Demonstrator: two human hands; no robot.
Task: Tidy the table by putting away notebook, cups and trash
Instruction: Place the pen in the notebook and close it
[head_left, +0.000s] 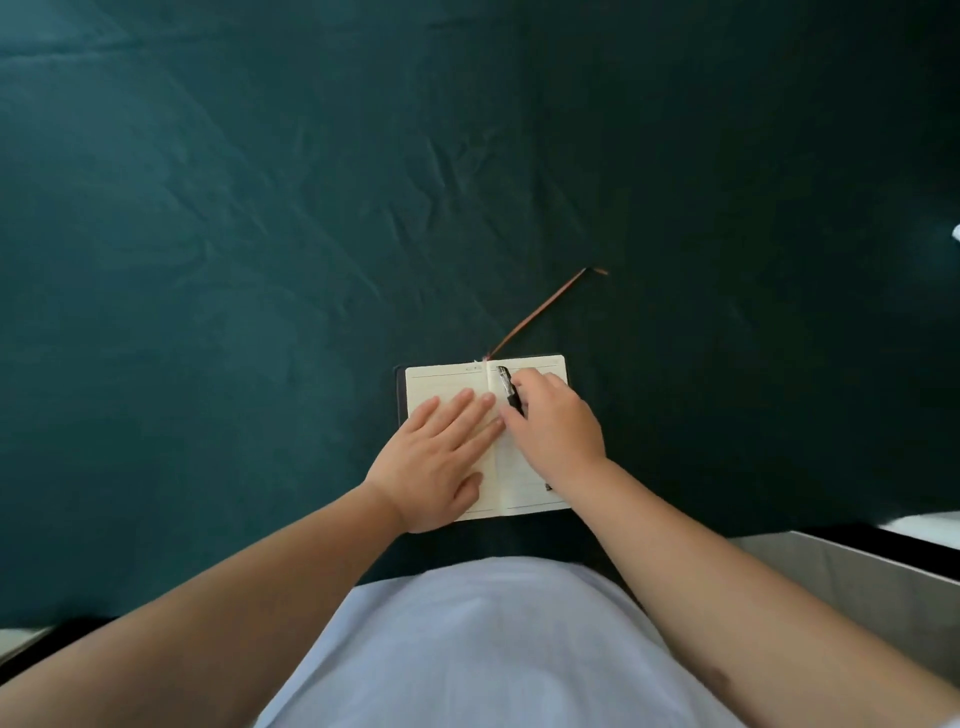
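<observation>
Tabletop (260, 234): covered in dark green cloth, creased, bare across the far and left stretches; no cups or trash in sight.
Notebook (447, 384): lying open and flat at the near edge, just right of centre, pages up; apparently kept spread so the pen can come off before closing.
Left hand (441, 457): palm down on the left page, fingers (462, 402) stretched flat and slightly apart, gripping nothing; probably pinning the pages so the book stays put.
Right hand (558, 426): over the right page, fingers curled together onto the pen, seemingly pinching its lower barrel; exact contact hidden beneath the knuckles.
Ribbon bookmark (540, 306): trailing from the spine toward the far right, loose on the cloth.
Pen (506, 387): black, resting beside the spine gutter, clip end pointing far; likely first to be removed.
</observation>
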